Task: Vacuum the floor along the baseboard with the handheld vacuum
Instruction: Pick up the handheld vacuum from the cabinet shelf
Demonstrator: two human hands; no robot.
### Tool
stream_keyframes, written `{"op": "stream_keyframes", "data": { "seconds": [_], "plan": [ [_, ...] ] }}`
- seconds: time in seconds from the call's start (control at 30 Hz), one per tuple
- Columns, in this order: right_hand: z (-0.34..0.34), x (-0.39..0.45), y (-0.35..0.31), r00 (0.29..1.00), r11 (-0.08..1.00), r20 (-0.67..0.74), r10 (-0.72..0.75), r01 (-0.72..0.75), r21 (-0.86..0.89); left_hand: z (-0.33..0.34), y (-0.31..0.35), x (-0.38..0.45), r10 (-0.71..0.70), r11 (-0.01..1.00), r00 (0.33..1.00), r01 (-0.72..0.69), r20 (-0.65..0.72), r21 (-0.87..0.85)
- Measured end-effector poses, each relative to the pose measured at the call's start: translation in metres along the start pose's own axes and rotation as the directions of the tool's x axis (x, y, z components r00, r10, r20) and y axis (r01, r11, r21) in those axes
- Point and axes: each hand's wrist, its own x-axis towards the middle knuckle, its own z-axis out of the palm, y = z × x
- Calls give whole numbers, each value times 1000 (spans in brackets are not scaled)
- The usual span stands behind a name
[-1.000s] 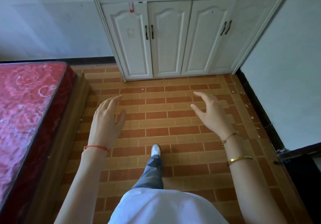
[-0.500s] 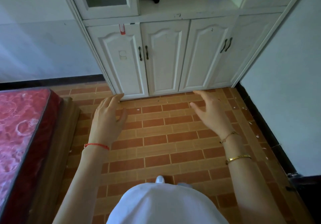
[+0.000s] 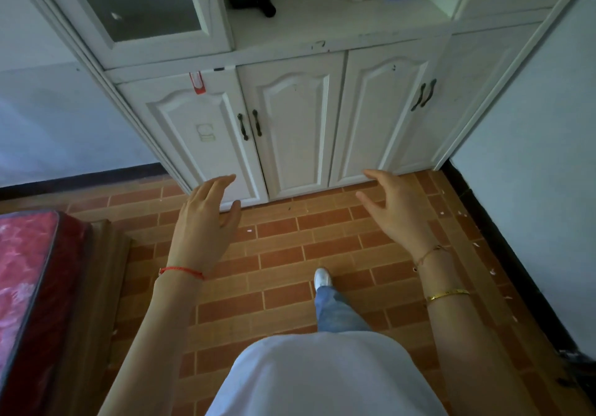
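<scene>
**Empty-handed, with the vacuum yet to be fetched**

While both hands hang spread and empty over the floor, nothing of the cleaning itself has begun. The left hand (image 3: 206,219), a red string at its wrist, is palm down with fingers loosely apart; the right hand (image 3: 395,212), above a thin cord bracelet and a gold bangle, is likewise splayed and grips nothing. Beneath them lies the orange and tan brick-pattern tiled floor (image 3: 290,248), with one white shoe (image 3: 322,277) stepped forward between the arms.

Ahead stands the white panelled wooden cabinet (image 3: 290,125), and on its open worktop, well above and beyond both hands and nearer the left, rests a small black handheld device (image 3: 253,0), which I judge to be the vacuum, though its shape is dim. The step in hand looks like the approach to pick it up; the next move calls for a reach up over the cabinet doors and a firm grip on its body.

Along the black baseboard (image 3: 503,254) on the right, white scraps of litter (image 3: 459,214) dot the tiles. A red patterned mattress (image 3: 22,270) sits at the left.
</scene>
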Motion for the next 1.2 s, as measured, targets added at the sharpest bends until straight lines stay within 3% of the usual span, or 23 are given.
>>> {"op": "stream_keyframes", "data": {
  "seconds": [0.47,0.87,1.2],
  "plan": [
    [-36,272,29,987,986,7,-163,163,23,38,29,224,-25,1000,988,26,-150,6],
    [5,427,23,979,980,61,-193,191,50,50,2,374,-48,999,989,46,-138,-17],
    [32,548,9,980,977,-12,-197,198,79,45,-16,499,60,998,988,-64,-143,-25]
  ]
}}
